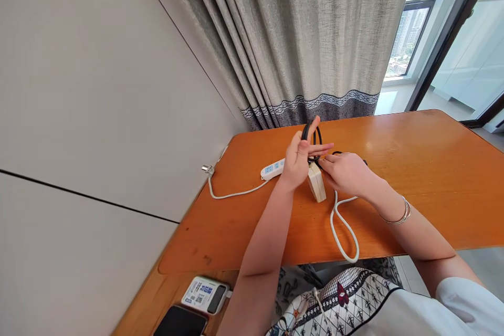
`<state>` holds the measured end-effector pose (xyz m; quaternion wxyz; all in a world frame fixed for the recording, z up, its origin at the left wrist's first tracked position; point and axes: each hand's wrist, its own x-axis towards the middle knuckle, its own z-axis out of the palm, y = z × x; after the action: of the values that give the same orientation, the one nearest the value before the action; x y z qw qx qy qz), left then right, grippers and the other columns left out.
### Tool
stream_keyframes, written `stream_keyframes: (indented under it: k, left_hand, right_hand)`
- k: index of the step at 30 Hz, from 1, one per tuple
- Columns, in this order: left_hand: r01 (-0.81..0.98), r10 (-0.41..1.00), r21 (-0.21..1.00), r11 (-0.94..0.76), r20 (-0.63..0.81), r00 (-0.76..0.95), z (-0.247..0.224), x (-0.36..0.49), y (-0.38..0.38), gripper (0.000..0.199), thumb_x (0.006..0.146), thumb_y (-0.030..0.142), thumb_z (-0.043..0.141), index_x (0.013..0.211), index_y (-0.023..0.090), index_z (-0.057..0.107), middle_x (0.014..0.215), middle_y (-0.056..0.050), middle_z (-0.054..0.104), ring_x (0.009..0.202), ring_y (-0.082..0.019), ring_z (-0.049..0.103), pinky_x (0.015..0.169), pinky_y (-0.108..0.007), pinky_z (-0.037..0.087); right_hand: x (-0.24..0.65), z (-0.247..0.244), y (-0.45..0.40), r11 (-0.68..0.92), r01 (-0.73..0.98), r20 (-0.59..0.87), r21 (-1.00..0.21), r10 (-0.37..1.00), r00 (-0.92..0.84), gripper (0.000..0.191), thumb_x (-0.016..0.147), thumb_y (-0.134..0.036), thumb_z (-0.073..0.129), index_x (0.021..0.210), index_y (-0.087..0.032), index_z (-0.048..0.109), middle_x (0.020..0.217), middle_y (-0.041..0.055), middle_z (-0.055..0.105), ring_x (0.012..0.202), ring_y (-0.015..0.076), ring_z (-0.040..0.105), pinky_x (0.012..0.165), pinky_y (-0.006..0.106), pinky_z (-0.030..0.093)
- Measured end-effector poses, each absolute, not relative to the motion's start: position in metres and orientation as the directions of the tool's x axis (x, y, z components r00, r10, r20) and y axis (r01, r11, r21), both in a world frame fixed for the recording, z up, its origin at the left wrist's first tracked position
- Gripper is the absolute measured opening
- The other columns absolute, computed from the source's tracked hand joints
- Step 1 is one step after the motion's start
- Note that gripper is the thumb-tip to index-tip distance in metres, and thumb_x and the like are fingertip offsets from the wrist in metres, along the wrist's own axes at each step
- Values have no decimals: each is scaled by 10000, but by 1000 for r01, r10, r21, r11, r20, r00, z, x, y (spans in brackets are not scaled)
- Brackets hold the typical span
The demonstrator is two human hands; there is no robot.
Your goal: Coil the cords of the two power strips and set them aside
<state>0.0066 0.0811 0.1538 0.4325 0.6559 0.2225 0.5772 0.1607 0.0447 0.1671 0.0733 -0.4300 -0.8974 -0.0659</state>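
Note:
Loops of black cable (319, 135) pass around the fingers of my left hand (297, 160), whose fingers are partly stretched out. My right hand (348, 174) is close beside it, fingertips pressed together on the black cable. Below the loops, a cream-white block like a power adapter (316, 184) stands tilted between my hands. Behind my left wrist lies a white power strip (272, 169), partly hidden. A white cord loop (356, 244) comes out under my right hand and hangs over the table's front edge.
The orange-brown wooden table (433, 184) has rounded corners. At its left edge lies a plug (208, 169) on a white cord. Lower left, a white device with a label (200, 294) and a dark phone-like slab (179, 323) rest on a wooden surface. A grey curtain (315, 37) hangs behind.

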Motion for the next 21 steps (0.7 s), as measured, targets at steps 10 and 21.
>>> stream_keyframes:
  k: [10, 21]
  left_hand:
    - [447, 712, 560, -698, 613, 343, 156, 4, 73, 605, 995, 555, 319, 1425, 149, 450, 1113, -165, 692, 836, -230, 674, 733, -315, 489]
    - [112, 903, 911, -397, 366, 224, 165, -18, 86, 307, 895, 492, 605, 821, 211, 505, 947, -96, 781, 392, -94, 513, 421, -214, 378]
  right_hand:
    - [161, 168, 45, 522, 845, 278, -117, 834, -477, 247, 868, -209, 502, 1102, -141, 546, 915, 96, 726, 780, 240, 669, 678, 313, 395]
    - [224, 176, 75, 569, 651, 321, -502, 822, -471, 123, 850, -305, 624, 880, -186, 606, 807, 21, 655, 703, 154, 572, 758, 311, 454]
